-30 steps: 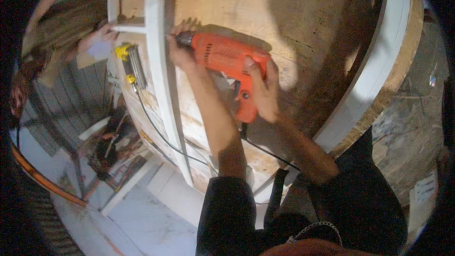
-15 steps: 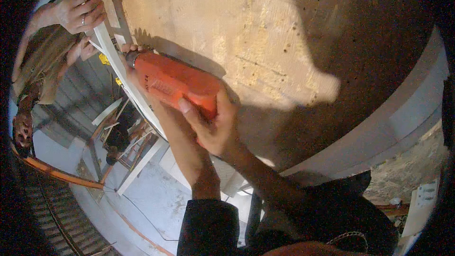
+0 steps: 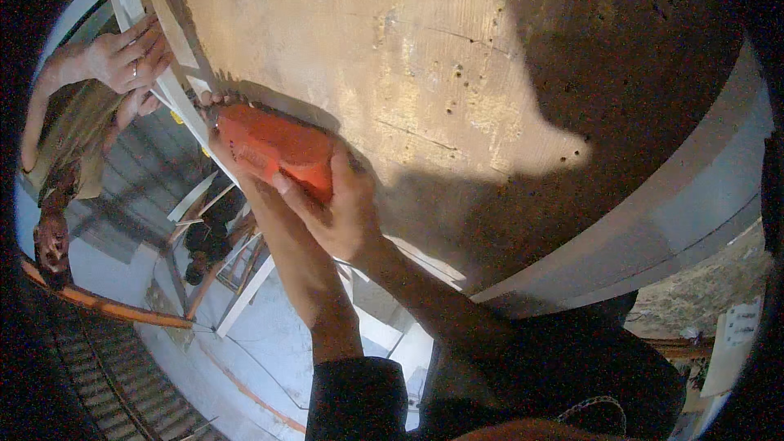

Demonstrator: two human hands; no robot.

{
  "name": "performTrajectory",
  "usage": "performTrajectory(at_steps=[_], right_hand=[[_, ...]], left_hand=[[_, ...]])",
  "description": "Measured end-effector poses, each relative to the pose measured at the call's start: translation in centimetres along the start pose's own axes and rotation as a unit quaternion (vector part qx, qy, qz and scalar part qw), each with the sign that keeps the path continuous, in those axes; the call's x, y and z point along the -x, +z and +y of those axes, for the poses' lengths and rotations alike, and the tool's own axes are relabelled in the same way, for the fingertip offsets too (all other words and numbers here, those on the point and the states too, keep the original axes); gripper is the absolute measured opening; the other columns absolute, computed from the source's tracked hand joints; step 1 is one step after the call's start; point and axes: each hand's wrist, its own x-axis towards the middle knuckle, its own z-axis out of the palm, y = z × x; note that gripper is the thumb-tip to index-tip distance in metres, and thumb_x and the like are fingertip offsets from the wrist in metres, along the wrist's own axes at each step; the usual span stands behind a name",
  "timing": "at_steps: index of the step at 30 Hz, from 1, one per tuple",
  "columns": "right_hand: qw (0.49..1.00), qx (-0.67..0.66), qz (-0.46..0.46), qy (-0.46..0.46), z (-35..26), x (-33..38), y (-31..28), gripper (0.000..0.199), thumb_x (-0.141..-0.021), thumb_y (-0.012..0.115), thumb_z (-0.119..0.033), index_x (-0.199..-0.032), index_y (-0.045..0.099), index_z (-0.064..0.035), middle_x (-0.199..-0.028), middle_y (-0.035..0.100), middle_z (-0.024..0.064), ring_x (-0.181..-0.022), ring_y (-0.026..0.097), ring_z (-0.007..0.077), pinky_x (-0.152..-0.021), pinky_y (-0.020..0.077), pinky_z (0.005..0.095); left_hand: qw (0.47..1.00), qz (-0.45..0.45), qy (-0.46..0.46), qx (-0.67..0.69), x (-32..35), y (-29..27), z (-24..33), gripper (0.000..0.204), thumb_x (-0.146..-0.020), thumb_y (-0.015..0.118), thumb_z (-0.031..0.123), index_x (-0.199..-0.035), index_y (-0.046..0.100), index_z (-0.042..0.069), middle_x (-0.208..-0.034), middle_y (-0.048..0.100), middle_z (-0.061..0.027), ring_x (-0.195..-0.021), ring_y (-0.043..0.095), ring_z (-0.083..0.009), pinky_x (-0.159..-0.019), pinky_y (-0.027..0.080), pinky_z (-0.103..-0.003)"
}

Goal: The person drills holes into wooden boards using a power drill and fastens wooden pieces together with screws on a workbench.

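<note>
My right hand (image 3: pixel 347 208) is wrapped round the rear of a red power drill (image 3: pixel 273 147). The drill's front end points left, toward the edge of a large worn wooden board (image 3: pixel 441 106). Along that edge runs a pale strip (image 3: pixel 184 106). My left forearm reaches up beneath the drill. Only the curled fingertips of my left hand (image 3: pixel 214 99) show, beside the drill's front at the board's edge; what they hold is hidden. Farther up, a co-worker's hand (image 3: pixel 135 57) with a ring grips the strip, and their other hand (image 3: pixel 145 104) is just below.
The co-worker leans in at the left. Behind the strip lie scrap wood pieces (image 3: pixel 224 249) and an orange bar (image 3: pixel 122 310). A grey curved band (image 3: pixel 653 237) borders the board at the right. A pale panel (image 3: pixel 735 343) stands at the lower right.
The drill and both my hands appear shifted left in the view, with the drill's front closer to the strip. The co-worker's ringed hand sits slightly lower in the picture. My right hand keeps its hold.
</note>
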Motion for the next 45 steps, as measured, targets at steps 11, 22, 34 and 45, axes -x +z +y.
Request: performTrajectory(at_steps=[11, 22, 34, 45], right_hand=[[1.000, -0.003, 0.001, -0.002, 1.5, 0.3, -0.9, 0.053, -0.077, 0.067, -0.029, -0.111, 0.042, 0.0030, -0.095, 0.058, 0.0241, -0.087, 0.059, 0.0399, -0.076, 0.0476, 0.0427], [0.999, -0.019, 0.025, -0.040, 2.2, -1.1, 2.2, 0.050, -0.079, 0.066, -0.030, -0.108, 0.044, 0.0041, -0.092, 0.060, 0.0239, -0.083, 0.062, 0.0375, -0.070, 0.0497, 0.0391], [0.999, -0.031, 0.010, -0.022, 0.7, -0.3, -0.1, 0.051, -0.077, 0.067, -0.031, -0.106, 0.045, 0.0046, -0.089, 0.059, 0.0248, -0.083, 0.061, 0.0398, -0.069, 0.0491, 0.0407], [0.999, -0.017, 0.020, -0.028, 0.6, -0.1, -0.5, 0.050, -0.077, 0.068, -0.029, -0.108, 0.046, 0.0030, -0.095, 0.059, 0.0230, -0.087, 0.061, 0.0364, -0.072, 0.0493, 0.0391]], left_hand=[[0.970, -0.141, 0.088, -0.180, 2.4, 1.9, -2.8, 0.019, -0.093, 0.042, 0.017, -0.102, 0.053, 0.005, -0.087, 0.057, -0.0053, -0.080, 0.056, -0.0165, -0.073, 0.048, -0.028], [0.978, -0.161, 0.022, -0.131, 2.0, 2.8, -0.8, 0.020, -0.092, 0.043, 0.017, -0.105, 0.053, 0.006, -0.087, 0.058, -0.0058, -0.081, 0.057, -0.0180, -0.073, 0.049, -0.029], [0.970, -0.116, 0.060, -0.204, 3.2, 3.3, -1.7, 0.020, -0.092, 0.042, 0.017, -0.105, 0.053, 0.006, -0.087, 0.058, -0.0057, -0.080, 0.057, -0.0174, -0.072, 0.049, -0.029], [0.964, -0.107, 0.073, -0.232, 3.8, 3.7, -1.8, 0.021, -0.092, 0.041, 0.016, -0.104, 0.054, 0.005, -0.087, 0.058, -0.0057, -0.079, 0.057, -0.0169, -0.071, 0.049, -0.029]])
